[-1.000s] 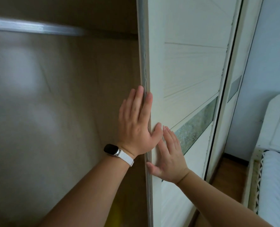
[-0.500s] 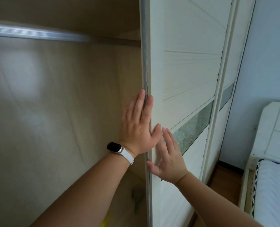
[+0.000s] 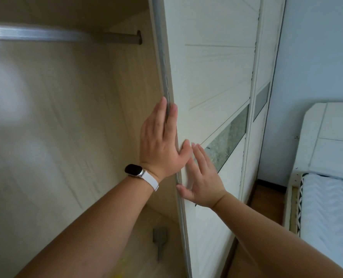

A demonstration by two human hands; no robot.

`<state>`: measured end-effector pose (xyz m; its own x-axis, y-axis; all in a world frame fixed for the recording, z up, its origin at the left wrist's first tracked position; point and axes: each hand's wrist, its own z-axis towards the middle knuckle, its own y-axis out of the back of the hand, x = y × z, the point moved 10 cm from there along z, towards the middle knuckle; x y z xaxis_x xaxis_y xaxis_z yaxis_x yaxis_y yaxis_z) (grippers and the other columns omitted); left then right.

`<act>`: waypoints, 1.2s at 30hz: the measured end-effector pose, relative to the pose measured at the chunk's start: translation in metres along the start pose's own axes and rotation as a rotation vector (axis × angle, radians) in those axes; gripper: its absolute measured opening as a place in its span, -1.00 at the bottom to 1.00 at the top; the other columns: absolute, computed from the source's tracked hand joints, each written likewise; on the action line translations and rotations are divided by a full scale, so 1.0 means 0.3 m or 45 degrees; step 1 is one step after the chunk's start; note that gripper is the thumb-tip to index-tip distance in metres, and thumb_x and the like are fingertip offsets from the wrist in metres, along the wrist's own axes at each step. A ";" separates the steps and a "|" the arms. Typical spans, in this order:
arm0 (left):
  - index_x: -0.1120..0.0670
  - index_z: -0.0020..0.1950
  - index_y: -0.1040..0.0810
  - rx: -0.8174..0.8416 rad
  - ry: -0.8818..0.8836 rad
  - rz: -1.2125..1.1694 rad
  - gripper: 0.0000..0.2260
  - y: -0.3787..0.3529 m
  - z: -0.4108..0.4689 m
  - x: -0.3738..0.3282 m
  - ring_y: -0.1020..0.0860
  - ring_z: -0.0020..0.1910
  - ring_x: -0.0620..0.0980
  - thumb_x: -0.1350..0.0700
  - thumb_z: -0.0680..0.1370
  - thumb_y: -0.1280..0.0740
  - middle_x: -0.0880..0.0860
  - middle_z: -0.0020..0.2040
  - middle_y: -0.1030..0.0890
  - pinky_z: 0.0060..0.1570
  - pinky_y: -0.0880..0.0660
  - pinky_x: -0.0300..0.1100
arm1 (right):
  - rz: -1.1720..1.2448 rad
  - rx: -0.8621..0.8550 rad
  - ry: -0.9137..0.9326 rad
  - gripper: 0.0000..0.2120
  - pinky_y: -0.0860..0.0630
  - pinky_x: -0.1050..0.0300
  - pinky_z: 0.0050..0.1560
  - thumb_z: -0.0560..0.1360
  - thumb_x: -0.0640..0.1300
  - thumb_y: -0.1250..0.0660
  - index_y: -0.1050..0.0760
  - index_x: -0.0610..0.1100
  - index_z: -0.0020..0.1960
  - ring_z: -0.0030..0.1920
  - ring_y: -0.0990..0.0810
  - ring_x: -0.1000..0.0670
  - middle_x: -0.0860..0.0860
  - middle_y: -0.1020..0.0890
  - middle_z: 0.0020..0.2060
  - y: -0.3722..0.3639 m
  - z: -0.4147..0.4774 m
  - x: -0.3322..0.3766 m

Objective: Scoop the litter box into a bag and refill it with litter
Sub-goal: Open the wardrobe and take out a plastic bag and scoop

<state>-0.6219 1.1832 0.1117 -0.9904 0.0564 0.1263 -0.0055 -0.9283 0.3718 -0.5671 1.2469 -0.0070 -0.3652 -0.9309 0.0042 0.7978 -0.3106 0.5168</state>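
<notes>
My left hand [image 3: 160, 141], a dark watch on a white strap at its wrist, lies flat with its fingers wrapped over the left edge of a white sliding wardrobe door [image 3: 212, 77]. Just below and to the right, my right hand [image 3: 201, 175] presses its open palm on the door's front. A grey scoop-like tool [image 3: 160, 240] lies on the wardrobe floor beside the door's edge, with a bit of something yellow [image 3: 124, 263] near my left forearm. No litter box, bag or litter is in view.
The wardrobe interior [image 3: 66, 127] is light wood with a metal hanging rail [image 3: 56, 36] across the top. A second door panel [image 3: 261, 101] stands to the right, then a pale blue wall. A white bed [image 3: 327, 207] fills the right edge, with a strip of wooden floor [image 3: 267, 199] between.
The door has slid to the right with both hands on it, and more of the wardrobe interior shows. The rail's end bracket and the grey tool on the floor have come into view.
</notes>
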 end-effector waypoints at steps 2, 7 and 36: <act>0.17 0.50 -0.10 0.000 -0.001 -0.005 -0.27 0.005 0.000 0.000 -0.26 0.47 0.21 -0.04 0.44 -0.34 0.21 0.50 -0.12 0.33 -0.34 0.08 | 0.011 -0.006 -0.006 -0.24 -0.25 -0.28 0.42 0.50 0.25 -0.18 -0.15 -0.22 0.50 0.48 -0.21 -0.33 -0.35 -0.29 0.44 0.003 -0.004 0.005; 0.16 0.52 -0.09 0.100 0.037 0.000 -0.27 0.007 -0.006 0.002 -0.22 0.49 0.20 -0.07 0.46 -0.32 0.25 0.53 -0.17 0.36 -0.30 0.08 | -0.040 0.119 -0.100 -0.23 -0.26 -0.24 0.41 0.50 0.20 -0.28 -0.17 -0.25 0.52 0.51 -0.17 -0.27 -0.30 -0.24 0.48 0.008 -0.026 -0.003; 0.09 0.28 -0.52 1.233 0.627 0.109 -0.49 0.338 -1.338 0.631 -0.52 0.24 0.14 -0.13 0.45 -0.12 0.10 0.27 -0.55 0.08 -0.51 0.06 | -0.175 1.077 -0.163 -0.60 -0.49 0.00 0.06 0.57 0.16 -0.14 -0.48 -0.05 0.25 0.19 -0.49 -0.09 0.01 -0.53 0.20 -0.410 -0.288 0.592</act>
<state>-0.8654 0.9521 -0.1958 -0.9301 -0.3486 -0.1159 -0.0363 -0.2267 0.9733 -0.6886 1.1031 -0.1438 -0.5243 -0.8508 -0.0350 0.1363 -0.1245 0.9828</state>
